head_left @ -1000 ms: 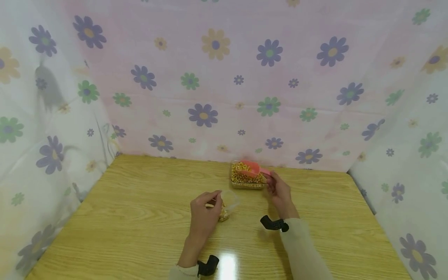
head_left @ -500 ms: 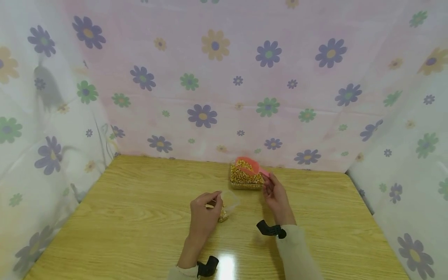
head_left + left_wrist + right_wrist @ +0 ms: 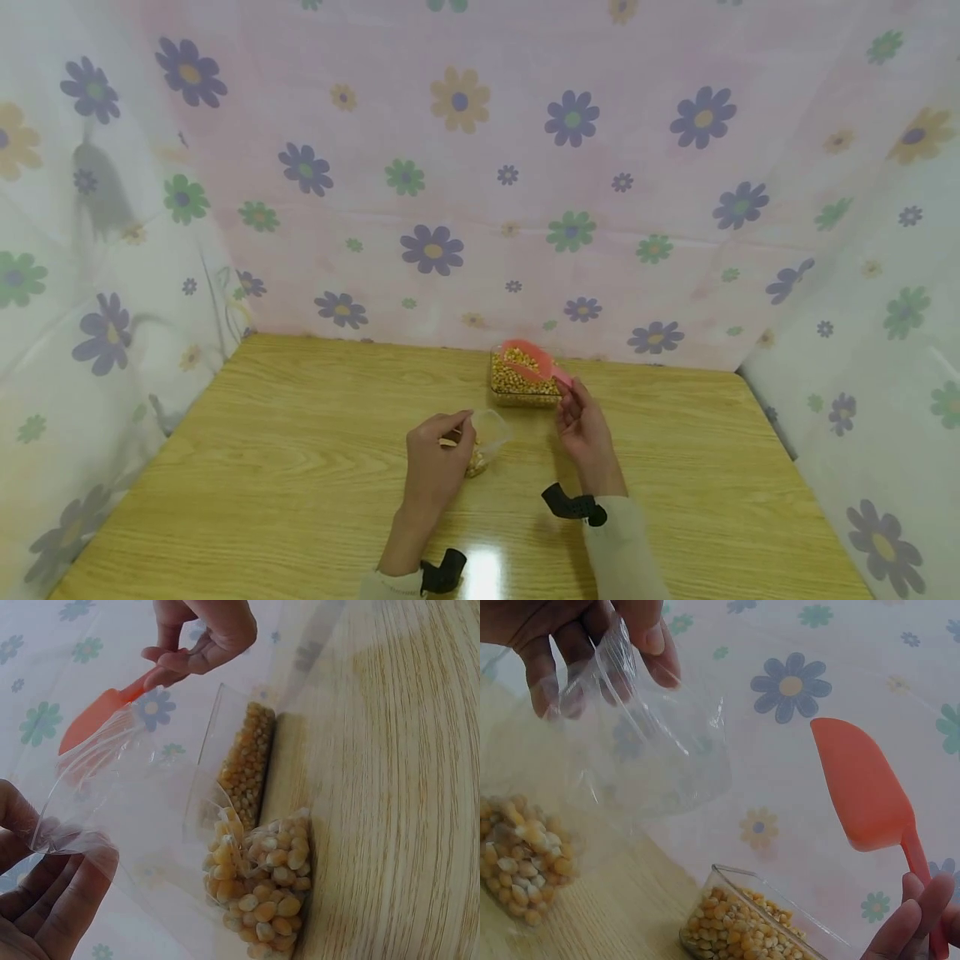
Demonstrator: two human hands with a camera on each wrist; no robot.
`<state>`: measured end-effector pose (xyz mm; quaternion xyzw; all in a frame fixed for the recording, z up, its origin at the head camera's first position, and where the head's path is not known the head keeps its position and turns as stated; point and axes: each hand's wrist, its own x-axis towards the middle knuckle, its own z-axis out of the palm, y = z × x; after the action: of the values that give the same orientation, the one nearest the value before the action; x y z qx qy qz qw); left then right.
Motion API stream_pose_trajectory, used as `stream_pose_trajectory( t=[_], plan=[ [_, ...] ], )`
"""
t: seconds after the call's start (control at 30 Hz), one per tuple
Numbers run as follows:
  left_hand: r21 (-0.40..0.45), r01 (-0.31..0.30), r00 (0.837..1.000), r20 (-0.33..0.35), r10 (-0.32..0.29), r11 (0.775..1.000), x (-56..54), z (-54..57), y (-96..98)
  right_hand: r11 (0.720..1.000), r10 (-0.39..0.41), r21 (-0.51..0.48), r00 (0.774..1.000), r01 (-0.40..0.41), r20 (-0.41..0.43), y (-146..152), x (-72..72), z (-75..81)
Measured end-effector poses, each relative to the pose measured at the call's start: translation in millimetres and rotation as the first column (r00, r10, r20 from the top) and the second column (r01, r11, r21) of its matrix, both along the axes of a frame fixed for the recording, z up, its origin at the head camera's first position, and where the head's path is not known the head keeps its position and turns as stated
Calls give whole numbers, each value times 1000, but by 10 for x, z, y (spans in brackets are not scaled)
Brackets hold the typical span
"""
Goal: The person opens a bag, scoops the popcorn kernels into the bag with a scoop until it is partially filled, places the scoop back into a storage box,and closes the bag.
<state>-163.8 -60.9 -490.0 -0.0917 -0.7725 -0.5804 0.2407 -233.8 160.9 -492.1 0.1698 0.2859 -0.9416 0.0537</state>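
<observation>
My left hand (image 3: 438, 458) pinches the upper edge of a clear plastic bag (image 3: 161, 817) between thumb and fingers. Its mouth spreads toward the right. Corn kernels (image 3: 262, 907) fill the bag's bottom, which rests on the table. My right hand (image 3: 588, 437) grips the handle of a coral-pink scoop (image 3: 862, 787). In the head view the scoop appears over the container, with kernels visible in its bowl. From the right wrist view it hangs above the container, apart from the bag. The clear rectangular container (image 3: 525, 398) is full of corn kernels.
The wood-grain table (image 3: 300, 450) carries the container near its back edge, just beyond the bag. Floral cloth (image 3: 510, 208) stands behind and at both sides. Each wrist wears a black camera mount (image 3: 442, 572).
My right hand has drawn back toward me and slightly left, and the scoop has lifted from the kernels in the container. My left hand keeps its pinch on the bag, nearly still.
</observation>
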Motion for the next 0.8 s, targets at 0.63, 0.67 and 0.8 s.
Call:
stream_pose_trajectory(
  t=[0.63, 0.67, 0.8],
  plan=[
    [-16, 5, 1000, -24, -5, 1000, -2, 13, -5, 1000, 6, 9, 1000, -6, 28, -80, 534, 27],
    [-17, 5, 1000, -23, -5, 1000, -3, 12, -5, 1000, 13, 12, 1000, -13, 26, -88, 560, 24],
    [-22, 6, 1000, -21, -7, 1000, -5, 9, -7, 999, 43, 32, 999, -43, 14, -122, 644, 12]
  ],
)
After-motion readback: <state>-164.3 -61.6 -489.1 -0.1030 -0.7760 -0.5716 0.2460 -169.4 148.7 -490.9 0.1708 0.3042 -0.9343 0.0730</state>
